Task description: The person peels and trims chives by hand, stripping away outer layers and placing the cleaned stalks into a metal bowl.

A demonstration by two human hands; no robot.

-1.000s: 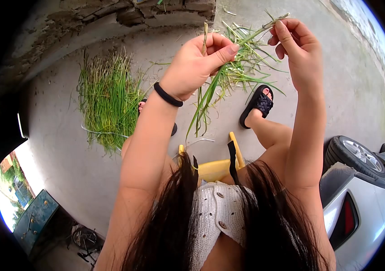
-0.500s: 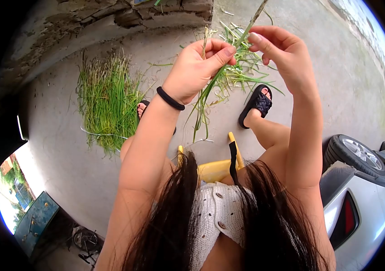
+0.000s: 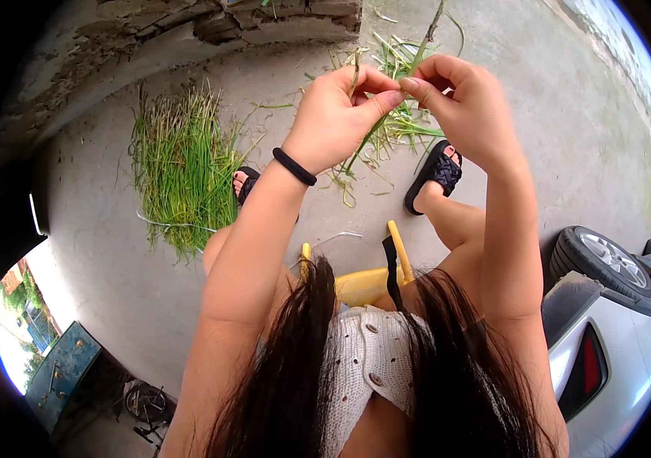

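Observation:
My left hand [image 3: 347, 114], with a black band at the wrist, pinches several green stalks [image 3: 422, 52] between thumb and finger. A dry stalk end also sticks up between its fingers. My right hand [image 3: 459, 103] is closed on the same stalks, its fingertips touching my left thumb. The stalks rise above both hands, and their leaves hang below, partly hidden behind my left hand. On the floor beyond lies a loose scatter of green and pale leaves [image 3: 417, 130]. A large bundle of green stalks [image 3: 184, 164] lies to the left.
Concrete floor [image 3: 135, 305] spreads around my sandalled feet. A yellow stool frame [image 3: 364, 288] is under me. At the right stand a tyre [image 3: 604, 259] and a silver car [image 3: 631, 366]. A rough stone ledge [image 3: 264, 27] runs along the top left; a green panel [image 3: 62, 374] is lower left.
My right hand has moved left and down from the stalks' upper ends to my left thumb and closed on them. The stalks now point more steeply upward.

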